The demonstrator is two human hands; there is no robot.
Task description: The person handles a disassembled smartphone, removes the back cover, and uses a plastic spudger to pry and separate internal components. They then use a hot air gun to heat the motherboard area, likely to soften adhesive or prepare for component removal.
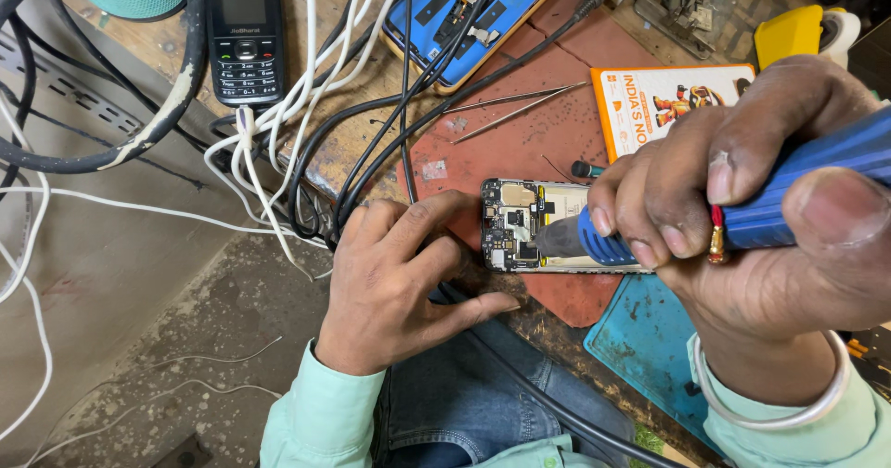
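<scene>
At mid-frame the opened phone [538, 227] lay lengthwise left to right on the counter [371, 78], the left hand [399, 282] pressing its left end (fingers spread), the right hand [742, 199] gripping a blue screwdriver [798, 199], tip seemingly touching its board.

An opened phone [534, 225] lies flat on a red mat [557, 134], back cover off, circuit board bare. A blue-handled tool [742, 213] slants down, its dark tip on the board.

Black keypad phone [245, 32] was laid top left by white cables [278, 115]; tweezers [515, 108] on red mat [548, 143]; orange booklet [654, 102] to the rt.
</scene>
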